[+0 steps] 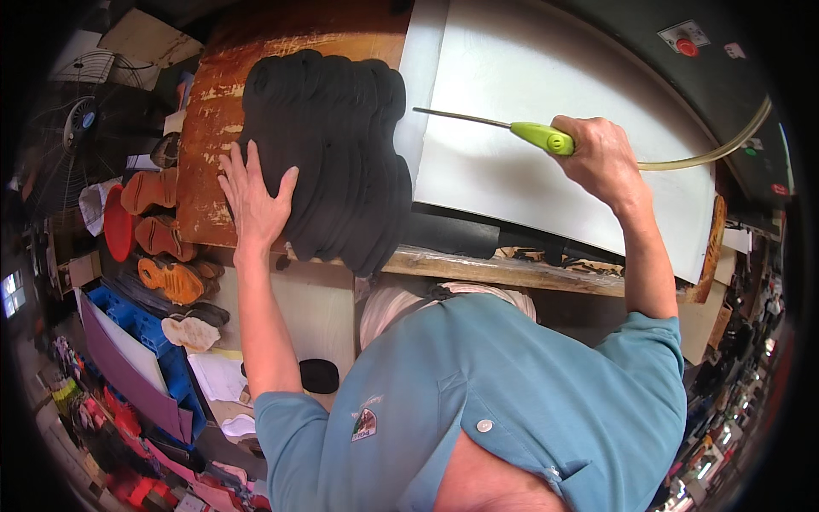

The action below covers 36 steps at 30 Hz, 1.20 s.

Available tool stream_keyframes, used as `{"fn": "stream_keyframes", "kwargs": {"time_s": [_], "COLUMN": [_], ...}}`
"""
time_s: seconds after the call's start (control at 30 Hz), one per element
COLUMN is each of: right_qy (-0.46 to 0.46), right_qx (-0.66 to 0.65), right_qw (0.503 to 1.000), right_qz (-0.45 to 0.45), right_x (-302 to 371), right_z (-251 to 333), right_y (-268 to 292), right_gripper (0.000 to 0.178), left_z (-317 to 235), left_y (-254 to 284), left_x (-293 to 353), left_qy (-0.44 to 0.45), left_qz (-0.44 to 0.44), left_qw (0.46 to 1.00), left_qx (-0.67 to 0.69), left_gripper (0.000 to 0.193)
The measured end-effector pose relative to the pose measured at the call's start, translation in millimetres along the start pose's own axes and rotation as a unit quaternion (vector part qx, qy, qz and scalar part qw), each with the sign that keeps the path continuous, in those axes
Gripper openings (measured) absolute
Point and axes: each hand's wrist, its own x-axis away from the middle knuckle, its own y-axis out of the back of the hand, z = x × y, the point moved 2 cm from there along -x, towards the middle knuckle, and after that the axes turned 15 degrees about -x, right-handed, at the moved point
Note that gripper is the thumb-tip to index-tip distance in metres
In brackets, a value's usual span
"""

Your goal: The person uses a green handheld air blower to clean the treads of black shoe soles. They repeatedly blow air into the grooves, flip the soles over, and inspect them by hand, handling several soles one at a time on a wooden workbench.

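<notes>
Overlapping black sole-shaped pieces [333,162] lie in a fanned stack on a worn brown board [209,183]. My left hand [258,205] rests at the left edge of the stack, fingers spread, with the thumb lying over the black material. In my right hand [601,158] is a green air blow gun [539,136], gripped at its handle above the white sheet [529,183]. Its long thin nozzle points left, toward the stack, with a gap between the tip and the pieces. Whether the trigger is pressed is hidden by the fingers.
A clear hose [717,158] curves from the blow gun to the far right, near a red button [686,46]. Under the sheet's near edge sits a dark flat piece [452,235]. Orange-brown shaped pieces [175,277], a blue crate [128,320] and a fan [83,115] stand left.
</notes>
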Motion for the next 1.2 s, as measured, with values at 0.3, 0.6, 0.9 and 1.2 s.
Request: {"fn": "stream_keyframes", "kwargs": {"time_s": [0.3, 0.6, 0.9, 1.2], "right_qy": [0.002, 0.195, 0.221, 0.204], "right_qx": [-0.004, -0.053, -0.078, -0.04], "right_qw": [1.0, 0.969, 0.97, 0.976], "right_qz": [0.0, 0.141, 0.059, 0.07], "right_x": [-13.4, 1.8, -60.8, -63.2], "right_z": [16.7, 54.9, 111.3, 122.7], "right_y": [-4.1, -42.3, -68.6, -75.9], "right_gripper": [0.007, 0.007, 0.013, 0.01], "left_z": [4.0, 34.2, 56.9, 64.4], "left_y": [4.6, 3.5, -17.2, -14.1], "left_x": [-2.6, -9.5, -13.1, -12.3], "left_qy": [-0.007, -0.013, -0.006, 0.038], "left_qz": [0.012, 0.001, -0.011, -0.054], "left_qw": [0.999, 0.996, 0.984, 0.957], "left_qx": [0.036, 0.094, 0.176, 0.282], "left_gripper": [0.088, 0.05, 0.051, 0.051]}}
